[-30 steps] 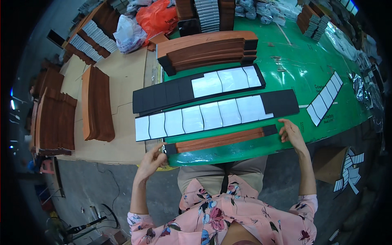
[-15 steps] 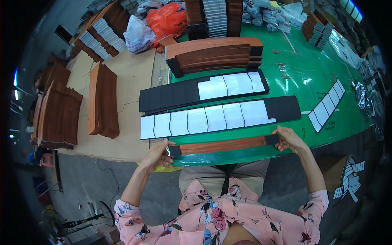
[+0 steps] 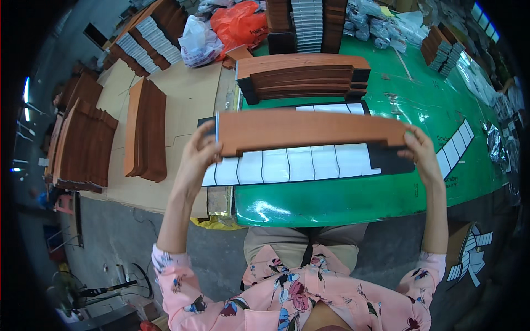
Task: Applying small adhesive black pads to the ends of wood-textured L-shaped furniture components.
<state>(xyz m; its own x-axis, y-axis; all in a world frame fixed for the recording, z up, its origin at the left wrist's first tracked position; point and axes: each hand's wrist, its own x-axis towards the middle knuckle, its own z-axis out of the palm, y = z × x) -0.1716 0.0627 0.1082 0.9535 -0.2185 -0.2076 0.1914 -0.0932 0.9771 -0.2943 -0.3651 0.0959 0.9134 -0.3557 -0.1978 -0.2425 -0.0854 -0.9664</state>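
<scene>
Both hands hold a long brown wood-coloured panel up over the green-topped table. It has a slightly curved far edge and notched near corners. My left hand grips its left end, and my right hand pinches its right end, thumb on the near side. Under the panel lies a black strip with white backing sections. A second such strip is mostly covered by the raised panel. Just beyond is a stack of similar brown panels with dark end pieces.
On the left, brown cardboard bears panel stacks. Taller stacks, a red plastic bag and a white bag stand at the back. A narrow white-backed strip lies right. A scrap-filled carton is below.
Both hands have lifted the panel from the table's near edge and moved it away from me. Its broad brown face now shows instead of its narrow side with the black ends.
</scene>
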